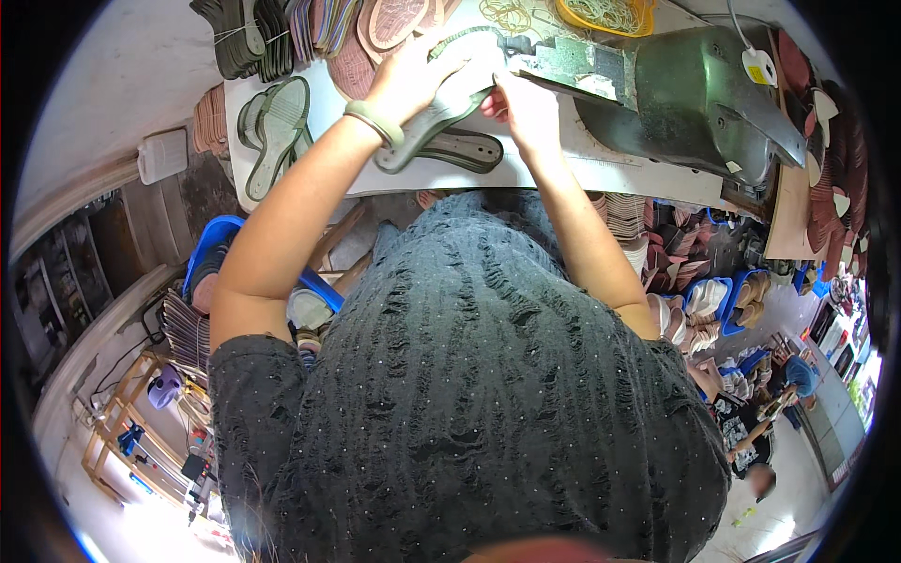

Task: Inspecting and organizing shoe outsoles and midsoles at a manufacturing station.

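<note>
A: What is the broadest element shown?
B: The white worktable [648, 178], running across the upper part of the view.
A: And next in size?
B: The dark green machine [690, 103], at the table's right; its narrow arm extends leftward.
A: What occupies the left side?
B: Bundled dark soles [246, 38] at the far edge and, nearer, overlapping green-rimmed soles [280, 131].
A: Where is the worked piece?
B: The grey-green sole [449, 108] is raised above the table, tilted, its far end beside the machine's arm; contact there cannot be told. A loose dark sole [465, 150] lies partly beneath it.
A: The hands?
B: The left hand [413, 80] holds the raised sole across its side. The right hand [527, 111], fingers narrowed and curled, meets its right edge; whether it grips, I cannot tell.
A: The smallest item?
B: A pale bangle [374, 122], around the left wrist.
</note>
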`<state>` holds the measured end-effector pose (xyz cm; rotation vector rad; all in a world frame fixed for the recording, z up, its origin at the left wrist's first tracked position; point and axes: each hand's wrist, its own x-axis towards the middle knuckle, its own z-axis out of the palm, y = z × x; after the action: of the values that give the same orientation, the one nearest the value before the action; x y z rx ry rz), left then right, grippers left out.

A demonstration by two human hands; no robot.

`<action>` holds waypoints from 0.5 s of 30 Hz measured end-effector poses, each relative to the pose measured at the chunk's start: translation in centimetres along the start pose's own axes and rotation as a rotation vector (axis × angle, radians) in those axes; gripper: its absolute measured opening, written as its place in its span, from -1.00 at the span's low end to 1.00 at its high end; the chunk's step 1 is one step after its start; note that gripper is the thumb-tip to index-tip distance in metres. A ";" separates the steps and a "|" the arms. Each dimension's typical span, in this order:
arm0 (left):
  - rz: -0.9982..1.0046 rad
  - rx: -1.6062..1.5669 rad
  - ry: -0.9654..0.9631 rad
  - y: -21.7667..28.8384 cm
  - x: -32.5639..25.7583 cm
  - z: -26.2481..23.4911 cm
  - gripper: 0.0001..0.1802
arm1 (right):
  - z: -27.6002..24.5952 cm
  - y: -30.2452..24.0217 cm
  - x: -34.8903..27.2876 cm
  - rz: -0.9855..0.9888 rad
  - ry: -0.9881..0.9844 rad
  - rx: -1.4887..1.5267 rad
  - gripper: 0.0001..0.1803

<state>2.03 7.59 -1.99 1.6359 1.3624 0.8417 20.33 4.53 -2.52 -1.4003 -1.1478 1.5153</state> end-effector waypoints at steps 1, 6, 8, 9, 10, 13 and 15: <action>0.001 0.000 0.004 0.0 -0.2 0.6 -0.54 | 0.0 0.8 -0.6 -0.002 -0.003 -0.002 -0.63; -0.125 0.094 0.138 1.0 -0.2 1.7 -0.49 | 1.8 5.3 -3.1 0.111 -0.138 -0.050 -0.75; -0.168 0.208 0.238 0.8 0.2 2.0 -0.42 | 1.4 5.8 -2.3 0.110 -0.121 0.002 -0.79; -0.171 0.208 0.244 0.6 0.5 1.9 -0.42 | 1.5 5.2 -2.2 0.059 -0.114 0.106 -0.76; -0.185 0.224 0.257 0.3 0.7 1.7 -0.40 | 1.6 5.2 -2.1 0.039 -0.104 0.086 -0.75; -0.288 0.317 0.228 1.1 1.2 1.0 -0.40 | 1.0 5.4 -1.5 0.001 -0.123 0.039 -0.72; -0.186 0.329 0.358 -0.4 1.4 1.2 -0.42 | 1.3 4.6 -1.4 -0.023 -0.054 0.034 -0.73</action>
<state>3.19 8.80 -2.85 1.6156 1.9581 0.8609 19.39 1.60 -6.49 -1.3262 -1.1618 1.5578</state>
